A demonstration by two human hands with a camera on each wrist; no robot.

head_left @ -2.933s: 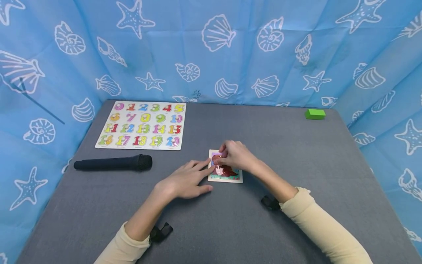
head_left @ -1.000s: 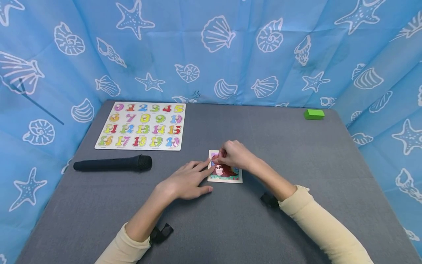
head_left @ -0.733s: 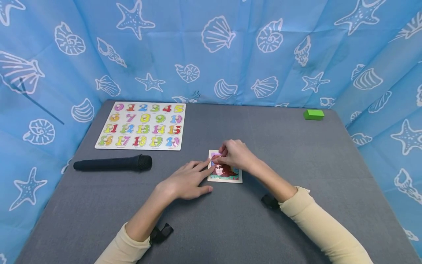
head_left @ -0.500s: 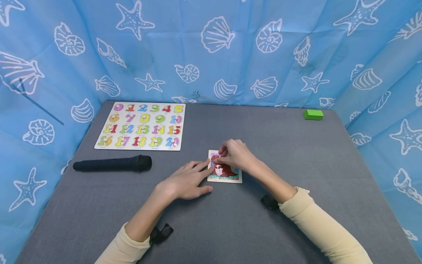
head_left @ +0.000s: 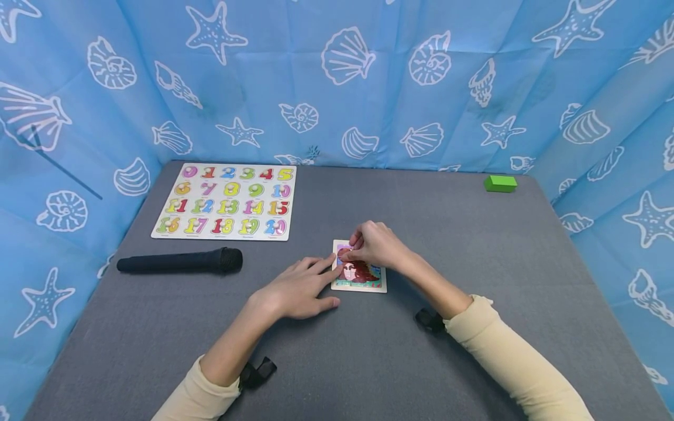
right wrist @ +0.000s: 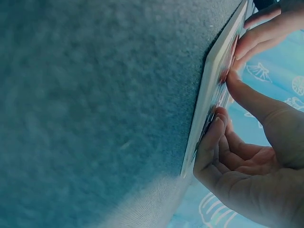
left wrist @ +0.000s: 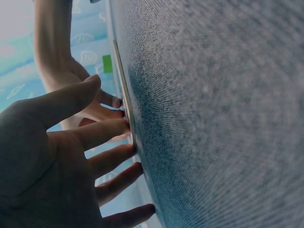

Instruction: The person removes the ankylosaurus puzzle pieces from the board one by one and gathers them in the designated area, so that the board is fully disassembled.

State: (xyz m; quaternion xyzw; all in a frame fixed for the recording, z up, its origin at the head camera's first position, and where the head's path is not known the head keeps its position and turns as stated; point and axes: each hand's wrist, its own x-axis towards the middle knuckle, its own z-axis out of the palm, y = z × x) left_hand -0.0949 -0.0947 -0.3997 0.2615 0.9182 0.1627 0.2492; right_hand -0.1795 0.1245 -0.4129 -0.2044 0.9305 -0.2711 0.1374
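Observation:
A small jigsaw puzzle board [head_left: 356,287], pale-framed with a red-haired figure on it, lies flat on the grey table. My left hand [head_left: 295,290] has its fingers spread, with fingertips at the board's left edge; the left wrist view shows those fingers [left wrist: 111,161] fairly straight along the rim. My right hand [head_left: 381,245] bends over the upper part of the board. Its thumb and curled fingers pinch at a puzzle piece, and they hide most of it. In the right wrist view the thumb [right wrist: 251,97] and fingertips touch the picture surface of the board [right wrist: 212,71].
A number puzzle board [head_left: 221,180] lies at the back left. In front of it lies a black microphone [head_left: 180,262]. A green block [head_left: 500,183] sits near the back right corner. A blue shell-print curtain [head_left: 316,76] stands behind the table.
My right thumb and fingers have shifted slightly, and the figure's face on the board shows more clearly than at first. My left hand stays at the board's edge, as before.

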